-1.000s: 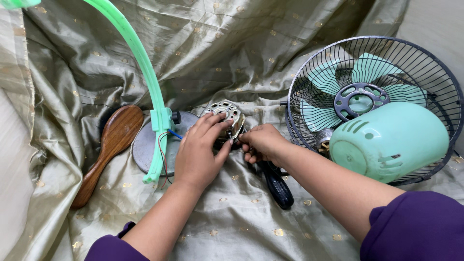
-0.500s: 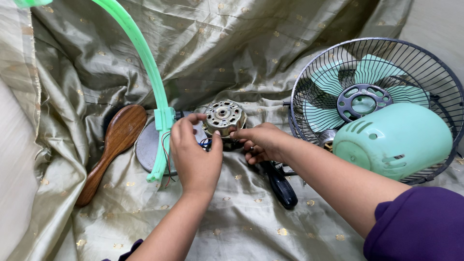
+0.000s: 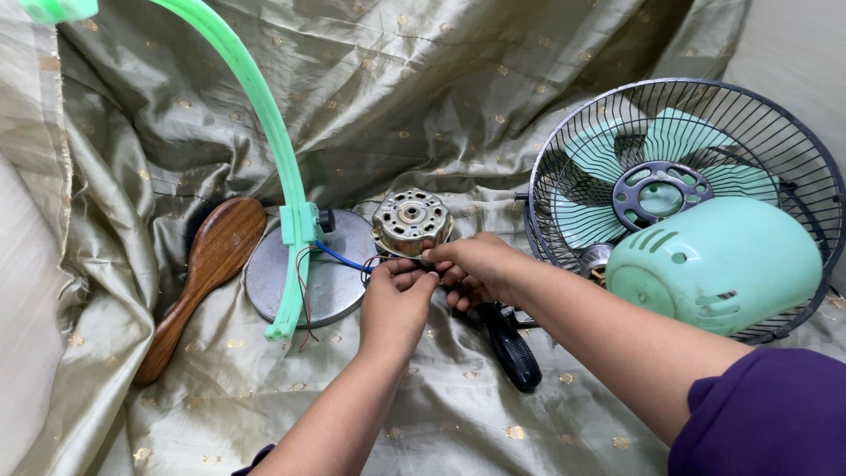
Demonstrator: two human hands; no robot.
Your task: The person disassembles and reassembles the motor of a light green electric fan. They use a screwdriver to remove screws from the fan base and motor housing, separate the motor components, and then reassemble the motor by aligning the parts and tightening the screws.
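Note:
A round metal fan motor (image 3: 411,221) sits on the olive cloth in the head view, with blue, red and black wires (image 3: 339,258) running from it to the green stand. My left hand (image 3: 397,300) pinches the wires just below the motor. My right hand (image 3: 471,269) meets it from the right, fingers closed on the same wires at the motor's lower edge. A black-handled tool (image 3: 511,350) lies under my right wrist.
A curved green plastic stand (image 3: 264,123) rises from a round grey base plate (image 3: 330,282). A wooden brush (image 3: 207,273) lies at the left. At the right lies a wire fan guard (image 3: 797,167) with mint blades and a mint motor cover (image 3: 718,264).
My left hand has slid down off the motor's face, which now shows in full. Both hands have closed together on the wires below it.

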